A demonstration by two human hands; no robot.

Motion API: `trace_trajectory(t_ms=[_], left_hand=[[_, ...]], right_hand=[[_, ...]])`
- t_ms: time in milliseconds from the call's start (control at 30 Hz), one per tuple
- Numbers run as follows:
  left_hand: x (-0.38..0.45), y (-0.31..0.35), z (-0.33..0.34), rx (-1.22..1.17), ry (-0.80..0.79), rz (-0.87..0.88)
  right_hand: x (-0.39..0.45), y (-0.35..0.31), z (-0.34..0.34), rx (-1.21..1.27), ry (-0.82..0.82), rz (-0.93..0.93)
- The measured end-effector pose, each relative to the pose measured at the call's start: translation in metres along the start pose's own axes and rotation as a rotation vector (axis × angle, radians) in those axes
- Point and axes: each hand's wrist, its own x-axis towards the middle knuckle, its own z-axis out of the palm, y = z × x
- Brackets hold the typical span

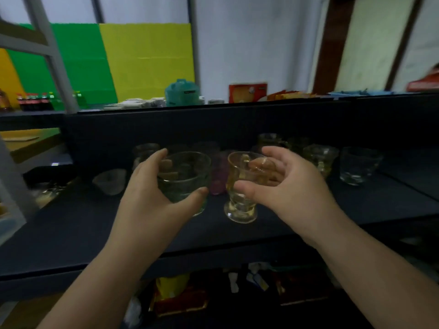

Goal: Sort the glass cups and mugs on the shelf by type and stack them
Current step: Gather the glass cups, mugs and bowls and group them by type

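Note:
On the dark shelf my left hand wraps a wide clear glass cup, thumb in front and fingers behind. My right hand grips an amber footed glass mug, fingers curled around its far side; its base rests on or just above the shelf. Behind them stand a pinkish glass, more clear cups, two yellowish mugs and a clear cup at the right. A small clear cup lies on its side at the left.
The upper shelf overhangs the cups and carries a teal container, a red box and bottles. A grey shelf post rises at the left. Packets fill the shelf below.

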Motion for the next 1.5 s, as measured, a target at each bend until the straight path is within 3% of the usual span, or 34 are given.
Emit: trace_trajectory(t_ms=[233, 500, 700, 1067, 1300, 1500], left_hand=[[-0.015, 0.087, 0.082, -0.186, -0.207, 0.102], [-0.031, 0.205, 0.221, -0.327, -0.409, 0.206], [-0.049, 0.295, 0.355, -0.426, -0.544, 0.158], [-0.047, 0.419, 0.523, -0.509, -0.609, 0.053], [0.009, 0.418, 0.572, -0.467, -0.450, 0.009], [0.039, 0.387, 0.579, -0.434, -0.263, -0.070]], right_hand=[[-0.049, 0.019, -0.137, 0.264, 0.217, 0.125], [-0.084, 0.079, -0.296, 0.290, 0.508, 0.180], [-0.095, 0.137, -0.425, 0.261, 0.652, 0.164], [-0.060, 0.215, -0.603, 0.126, 0.650, 0.201], [0.029, 0.252, -0.636, 0.108, 0.572, 0.116], [0.133, 0.292, -0.621, 0.109, 0.372, 0.051]])
